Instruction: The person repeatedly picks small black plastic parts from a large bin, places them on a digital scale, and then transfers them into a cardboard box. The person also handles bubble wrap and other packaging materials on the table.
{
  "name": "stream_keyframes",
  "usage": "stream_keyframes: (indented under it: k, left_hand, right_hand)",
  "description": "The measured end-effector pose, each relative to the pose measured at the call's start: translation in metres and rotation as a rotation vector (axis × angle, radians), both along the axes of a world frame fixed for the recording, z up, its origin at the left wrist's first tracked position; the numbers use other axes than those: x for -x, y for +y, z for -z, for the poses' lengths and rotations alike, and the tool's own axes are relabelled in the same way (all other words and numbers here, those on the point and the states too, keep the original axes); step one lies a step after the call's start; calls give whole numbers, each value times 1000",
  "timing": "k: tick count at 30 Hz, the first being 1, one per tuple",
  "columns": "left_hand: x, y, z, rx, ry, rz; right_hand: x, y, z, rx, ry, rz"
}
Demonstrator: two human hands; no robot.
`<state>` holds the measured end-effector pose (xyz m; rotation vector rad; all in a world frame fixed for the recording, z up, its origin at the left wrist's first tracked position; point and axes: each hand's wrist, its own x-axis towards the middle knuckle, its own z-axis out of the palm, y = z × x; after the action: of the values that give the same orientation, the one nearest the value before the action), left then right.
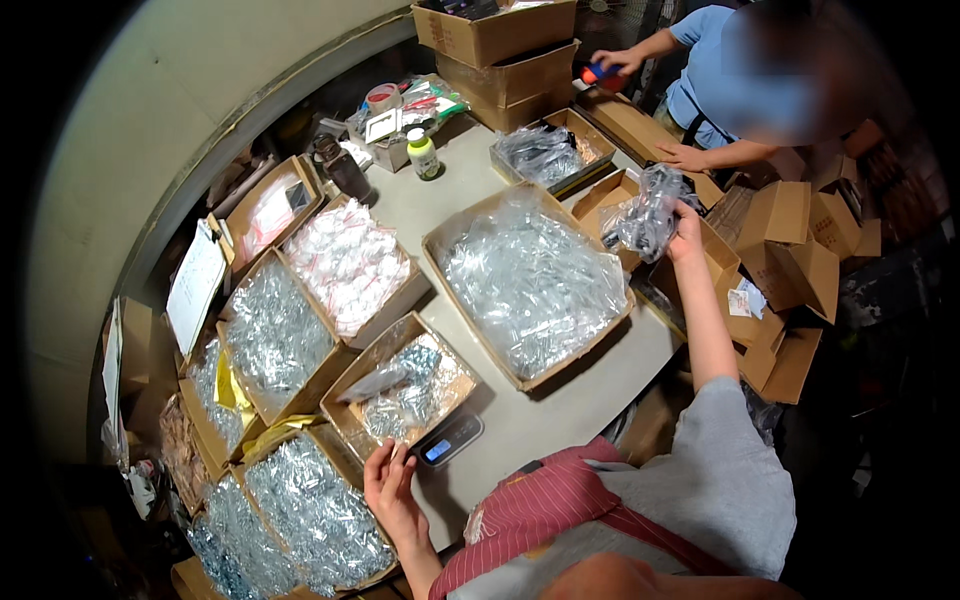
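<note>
My right hand (684,238) is stretched out to the far right, its fingers closed round a bunched clear plastic bag (650,212) with dark contents I cannot make out. The bag hangs over a small cardboard box (603,195). My left hand (396,492) is open, fingers slightly bent, by the near corner of a shallow carton (343,412). Small clear packets of metal parts (405,385) lie in that carton. It stands on a scale (452,440) with a lit blue display. Whether the left fingertips touch the carton is hard to tell.
A large carton of clear packets (530,285) occupies the table's middle. More open boxes hold silvery packets (315,505) and white packets (345,262) at left. A yellow-green bottle (422,153) stands farther back. Across the table, a person in blue (700,60) handles a long carton.
</note>
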<state>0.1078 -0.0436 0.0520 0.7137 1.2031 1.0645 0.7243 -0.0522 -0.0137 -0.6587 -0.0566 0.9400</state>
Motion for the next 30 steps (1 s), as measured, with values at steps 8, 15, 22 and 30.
stream_keyframes:
  k: [8, 15, 22, 30]
  left_hand:
    - [16, 23, 1, -94, 51, -184]
    - [40, 34, 2, -133, 69, -205]
    - [51, 15, 10, -139, 67, -64]
    - [28, -24, 16, -38, 35, 345]
  right_hand:
    - [-41, 27, 86, 480, -84, -25]
    - [-40, -4, 20, 805, -414, -107]
    - [96, 1, -74, 514, -924, 123]
    - [310, 54, -81, 66, -1646, -611]
